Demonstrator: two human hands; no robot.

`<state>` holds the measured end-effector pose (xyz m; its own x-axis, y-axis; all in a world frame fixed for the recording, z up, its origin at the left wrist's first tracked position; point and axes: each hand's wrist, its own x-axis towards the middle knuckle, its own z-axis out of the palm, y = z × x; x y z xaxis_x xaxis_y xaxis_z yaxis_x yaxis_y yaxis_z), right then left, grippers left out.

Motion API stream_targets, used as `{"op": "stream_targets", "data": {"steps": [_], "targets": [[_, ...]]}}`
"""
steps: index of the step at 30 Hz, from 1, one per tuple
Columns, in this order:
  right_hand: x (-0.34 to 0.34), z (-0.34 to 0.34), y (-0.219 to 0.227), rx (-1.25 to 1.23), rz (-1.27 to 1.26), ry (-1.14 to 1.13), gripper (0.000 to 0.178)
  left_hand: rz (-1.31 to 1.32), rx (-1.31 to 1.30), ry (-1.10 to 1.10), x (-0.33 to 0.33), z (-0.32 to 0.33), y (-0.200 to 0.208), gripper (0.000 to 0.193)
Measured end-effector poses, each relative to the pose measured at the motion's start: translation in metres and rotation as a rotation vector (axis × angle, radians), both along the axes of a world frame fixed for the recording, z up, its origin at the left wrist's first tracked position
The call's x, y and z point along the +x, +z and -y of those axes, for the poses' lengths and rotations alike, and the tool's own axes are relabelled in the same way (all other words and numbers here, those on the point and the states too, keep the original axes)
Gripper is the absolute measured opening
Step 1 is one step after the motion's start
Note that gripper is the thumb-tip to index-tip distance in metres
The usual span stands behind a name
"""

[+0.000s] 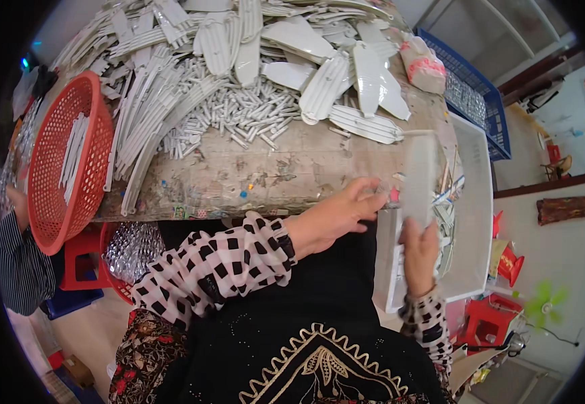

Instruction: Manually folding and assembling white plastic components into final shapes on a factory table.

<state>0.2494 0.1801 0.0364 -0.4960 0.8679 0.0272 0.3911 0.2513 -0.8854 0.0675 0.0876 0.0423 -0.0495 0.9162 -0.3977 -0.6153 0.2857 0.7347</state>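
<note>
Head view: my right hand (420, 254) has the near end of a pale strip (419, 172) between thumb and fingers, closed in about it as far as the blur lets me tell. The strip lies straight ahead of that grip, its long axis running away from my body, over the left side of the white bin (475, 222). My left hand (339, 214) is left of the grip and a little ahead, thumb and fingers loosely spread, with nothing that I can see in them; it is near the strip but apart, so my right is the closer hand. The strip looks long, flat and off-white, fairly straight-sided; its face is too smeared for me to make out ribs or holes. Just right of the grip, pale parts (446, 229) lie in the bin. Farther, ahead and left on the worn table (225, 176), are glossy oval panels (366, 124), then a heap of short pins (252, 111), then long curved slats (141, 121), and farthest left a red basket (98, 145).
</note>
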Motion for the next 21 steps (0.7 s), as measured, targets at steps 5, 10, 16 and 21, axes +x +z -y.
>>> {"op": "stream_targets", "data": {"steps": [5, 10, 16, 21], "targets": [[0.024, -0.043, 0.031, 0.37, -0.29, -0.209, 0.024, 0.065, -0.037, -0.209, 0.005, 0.005, -0.019, 0.05], [0.021, -0.08, 0.002, 0.663, 0.882, -0.229, 0.027, 0.025, -0.062, -0.254, 0.013, 0.012, -0.029, 0.044], [0.021, -0.045, 0.111, 0.758, -0.391, -0.345, 0.035, 0.003, -0.084, -0.251, 0.013, 0.018, -0.027, 0.042], [0.056, -0.102, -0.026, 0.949, 0.443, -0.074, 0.017, -0.008, -0.028, -0.267, 0.02, 0.016, -0.022, 0.041]]}}
